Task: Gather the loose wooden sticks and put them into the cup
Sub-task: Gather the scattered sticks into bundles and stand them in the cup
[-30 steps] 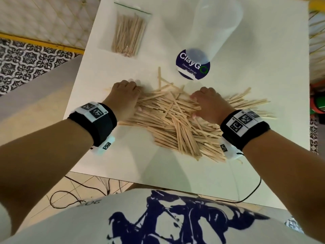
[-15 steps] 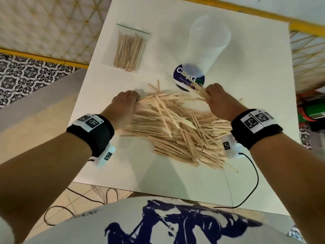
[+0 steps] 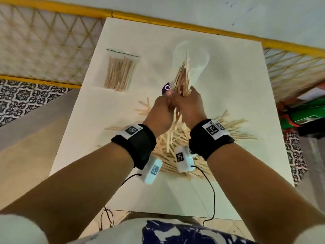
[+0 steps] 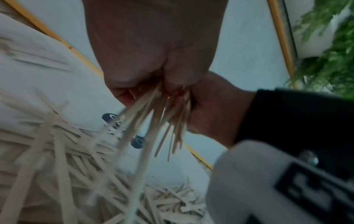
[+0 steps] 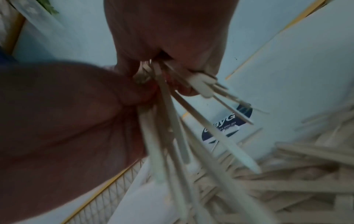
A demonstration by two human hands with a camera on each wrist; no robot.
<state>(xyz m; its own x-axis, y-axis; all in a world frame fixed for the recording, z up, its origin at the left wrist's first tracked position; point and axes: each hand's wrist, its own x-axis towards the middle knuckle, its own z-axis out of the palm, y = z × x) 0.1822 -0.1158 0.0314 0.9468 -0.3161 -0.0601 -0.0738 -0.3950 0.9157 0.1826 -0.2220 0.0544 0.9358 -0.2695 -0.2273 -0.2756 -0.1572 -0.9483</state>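
Note:
Both hands are pressed together above the table and grip one bundle of wooden sticks between them. My left hand holds its left side, my right hand its right side. The bundle's upper ends fan out in front of the clear plastic cup, which stands just behind the hands. In the left wrist view the bundle hangs down from the curled fingers. In the right wrist view its lower ends splay out blurred. The loose stick pile lies under the wrists.
A zip bag of sticks lies at the table's back left. A dark round sticker shows on the white table beside the cup's base. Yellow railings run behind and to the right. Camera cables hang off the near edge.
The hands left the pile, came together and rose with a gripped bundle of sticks toward the cup. The head view has tilted forward, so the far edge of the table shows.

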